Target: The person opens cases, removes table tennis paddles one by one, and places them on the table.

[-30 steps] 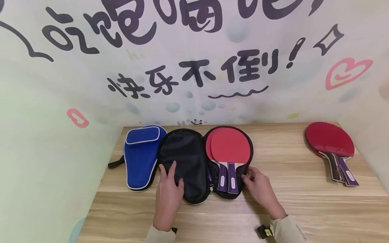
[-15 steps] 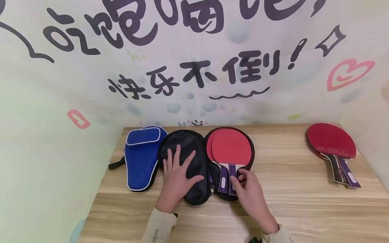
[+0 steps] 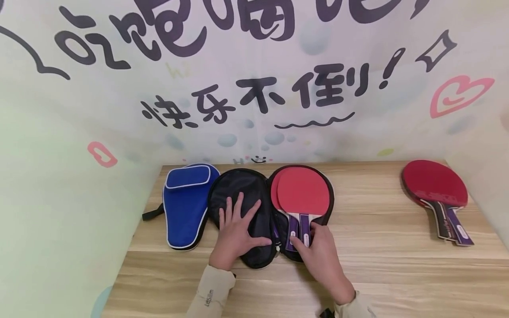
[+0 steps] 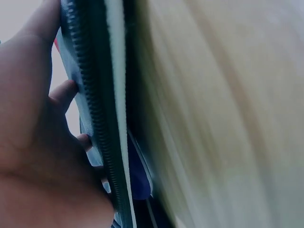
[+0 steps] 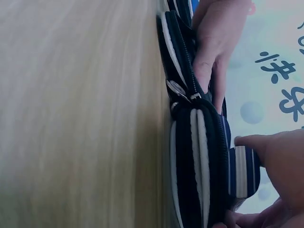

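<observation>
A black zip case lies unfolded, its left half (image 3: pixel 224 185) flat beside a right half with two red table tennis paddles (image 3: pixel 304 190) stacked in it, purple handles towards me. My left hand (image 3: pixel 234 236) rests on the left half with fingers spread; the left wrist view shows it along the toothed zip edge (image 4: pixel 88 95). My right hand (image 3: pixel 323 256) grips the upper paddle's handle, thumb reaching across to the left and fingers at its right side. In the right wrist view, thumb and fingers sit around the handle end (image 5: pixel 242 171).
A blue paddle case (image 3: pixel 184 212) with white piping and a front pocket lies against the black case's left side. Two more paddles (image 3: pixel 435 183) overlap at the table's right. A printed wall (image 3: pixel 254 141) rises behind the wooden table (image 3: pixel 370 212).
My left hand has gone from the case's left edge to spread over its left half. My right hand has shifted from the right edge onto the upper paddle's handle.
</observation>
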`<state>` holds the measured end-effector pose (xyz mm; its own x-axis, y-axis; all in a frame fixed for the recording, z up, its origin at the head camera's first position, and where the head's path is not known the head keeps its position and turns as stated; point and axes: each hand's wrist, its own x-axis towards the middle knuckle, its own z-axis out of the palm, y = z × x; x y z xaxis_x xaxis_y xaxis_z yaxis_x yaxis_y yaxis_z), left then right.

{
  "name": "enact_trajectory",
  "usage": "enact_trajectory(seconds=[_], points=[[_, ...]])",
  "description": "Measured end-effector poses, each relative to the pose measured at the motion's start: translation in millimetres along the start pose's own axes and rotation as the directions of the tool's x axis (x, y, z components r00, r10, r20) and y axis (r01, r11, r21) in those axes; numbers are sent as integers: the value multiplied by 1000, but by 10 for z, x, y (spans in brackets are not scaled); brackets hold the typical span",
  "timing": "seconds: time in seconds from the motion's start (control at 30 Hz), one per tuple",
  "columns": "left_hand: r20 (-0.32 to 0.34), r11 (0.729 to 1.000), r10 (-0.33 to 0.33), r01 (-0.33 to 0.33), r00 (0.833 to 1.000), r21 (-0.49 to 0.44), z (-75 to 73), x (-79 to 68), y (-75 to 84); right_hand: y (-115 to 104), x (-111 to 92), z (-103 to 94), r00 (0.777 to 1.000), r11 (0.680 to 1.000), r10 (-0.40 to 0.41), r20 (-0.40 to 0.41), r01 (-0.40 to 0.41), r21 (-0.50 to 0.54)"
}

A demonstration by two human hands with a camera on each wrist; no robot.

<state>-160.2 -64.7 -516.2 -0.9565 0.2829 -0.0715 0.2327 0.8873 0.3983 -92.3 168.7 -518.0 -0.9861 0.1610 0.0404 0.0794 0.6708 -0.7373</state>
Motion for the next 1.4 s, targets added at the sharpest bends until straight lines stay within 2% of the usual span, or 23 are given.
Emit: enact_trajectory(seconds=[0.2, 0.5, 0.6, 0.73, 0.87, 0.97, 1.13, 1.4], points=[[17, 1000, -15, 15, 1000, 8, -2, 12, 17, 25, -7, -8, 997, 999, -54, -61, 55, 2], [33, 999, -32, 32, 999, 18, 14, 18, 5, 127, 2, -221, 995, 992, 52, -89, -41, 116], [37, 999, -35, 34, 999, 24, 26, 22, -2, 190, 32, -355, 984, 991, 68, -167, -47, 129], [31, 999, -28, 27, 999, 24, 33, 24, -10, 347, 132, -596, 956, 994, 72, -285, -46, 97], [32, 999, -25, 25, 999, 27, 36, 22, -7, 595, 255, -846, 938, 995, 100, -332, -94, 33], [40, 1000, -22, 21, 999, 17, 26, 21, 10, 806, 332, -1002, 934, 991, 122, -336, -135, -14], [40, 1000, -20, 20, 999, 5, 11, 19, 33, 1069, 428, -1174, 949, 980, 150, -276, -179, -82], [45, 999, -37, 37, 998, 2, 8, 4, 24, 1212, 481, -1218, 965, 976, 148, -218, -177, -123]])
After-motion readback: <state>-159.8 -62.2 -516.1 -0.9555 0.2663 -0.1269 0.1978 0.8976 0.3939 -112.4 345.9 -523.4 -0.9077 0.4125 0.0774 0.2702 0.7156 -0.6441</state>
